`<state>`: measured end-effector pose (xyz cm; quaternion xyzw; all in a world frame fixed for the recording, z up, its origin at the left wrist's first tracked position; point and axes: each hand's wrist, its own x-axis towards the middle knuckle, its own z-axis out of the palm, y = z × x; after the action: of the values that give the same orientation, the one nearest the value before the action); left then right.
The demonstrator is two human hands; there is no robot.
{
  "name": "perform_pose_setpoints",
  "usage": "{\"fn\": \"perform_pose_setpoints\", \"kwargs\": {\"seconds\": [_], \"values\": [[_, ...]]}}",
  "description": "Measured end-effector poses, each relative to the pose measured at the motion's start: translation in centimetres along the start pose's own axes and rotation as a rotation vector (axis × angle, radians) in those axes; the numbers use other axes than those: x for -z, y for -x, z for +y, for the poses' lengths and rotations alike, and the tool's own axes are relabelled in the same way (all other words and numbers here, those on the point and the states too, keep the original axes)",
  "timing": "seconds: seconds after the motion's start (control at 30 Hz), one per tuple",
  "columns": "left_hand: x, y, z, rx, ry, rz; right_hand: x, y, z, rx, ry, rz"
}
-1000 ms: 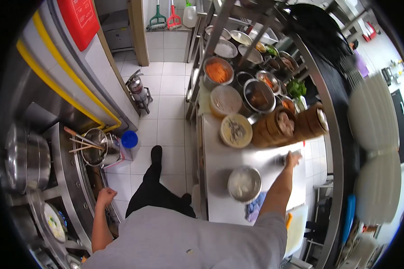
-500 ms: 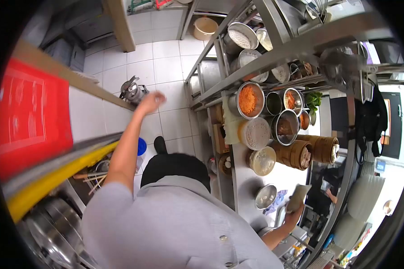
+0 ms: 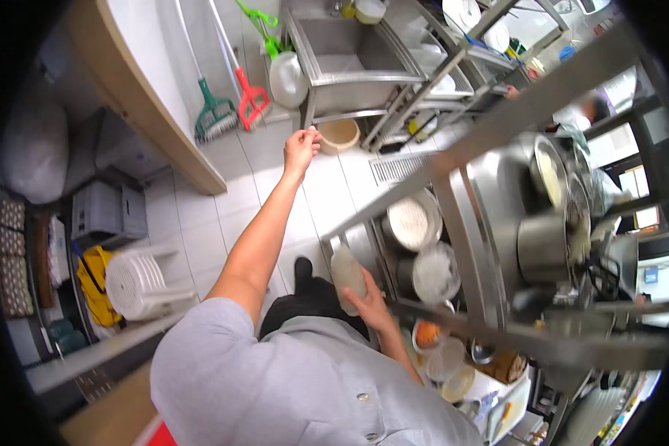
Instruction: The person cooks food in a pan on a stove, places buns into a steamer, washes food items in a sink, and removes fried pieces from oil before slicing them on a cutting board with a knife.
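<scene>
My left hand [image 3: 302,151] reaches forward over the tiled floor, its fingers curled together; whether anything small is between them I cannot make out. My right hand [image 3: 372,300] is wrapped round a pale, cloudy bottle-like container [image 3: 347,279], held in front of my body. Right of that container, on the metal rack, are a pot of white powder [image 3: 413,222] and a bowl of white contents [image 3: 435,273]. Lower down sits a bowl of orange shreds [image 3: 427,334].
A metal sink [image 3: 349,46] stands ahead, with a beige bucket [image 3: 339,136] beneath. Green and red brushes [image 3: 252,97] lean at the wall. A white stool [image 3: 135,285] is at left. Rack posts [image 3: 472,245] rise close on the right. A person [image 3: 587,111] is partly visible beyond.
The view has turned toward the sink. My left hand has swung forward. My right hand took up the container from the counter side and has brought it in front of my body.
</scene>
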<state>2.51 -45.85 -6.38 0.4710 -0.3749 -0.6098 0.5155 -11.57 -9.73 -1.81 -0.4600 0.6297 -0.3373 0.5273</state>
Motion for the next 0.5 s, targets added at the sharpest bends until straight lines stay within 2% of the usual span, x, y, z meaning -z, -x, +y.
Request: {"fn": "perform_pose_setpoints", "kwargs": {"seconds": [0.07, 0.1, 0.2, 0.33, 0.4, 0.47, 0.5], "values": [[-0.7, -7.3, 3.2, -0.022, 0.016, 0.026, -2.2, -8.8, -3.7, 0.056, -0.130, 0.039], [-0.8, -11.2, 4.4, -0.062, -0.116, -0.008, -2.6, -11.8, -5.7, 0.067, -0.158, 0.056], [-3.4, -22.5, 8.7, -0.082, -0.084, -0.045, -2.7, -18.8, -9.9, 0.077, -0.215, 0.087], [-7.9, -40.2, 10.8, -0.134, -0.225, -0.070, -1.3, -26.9, -13.3, 0.137, -0.214, 0.232], [-10.5, -50.0, 10.2, -0.237, -0.547, 0.082, -0.3, -32.3, -14.4, 0.097, -0.179, 0.300], [-12.8, -57.2, 10.9, -0.287, -0.622, 0.036, 1.0, -38.5, -13.7, 0.085, -0.222, 0.350], [-14.0, -62.4, 9.3, -0.306, -0.746, 0.060, 1.9, -41.6, -13.6, -0.010, -0.301, 0.349]]}}
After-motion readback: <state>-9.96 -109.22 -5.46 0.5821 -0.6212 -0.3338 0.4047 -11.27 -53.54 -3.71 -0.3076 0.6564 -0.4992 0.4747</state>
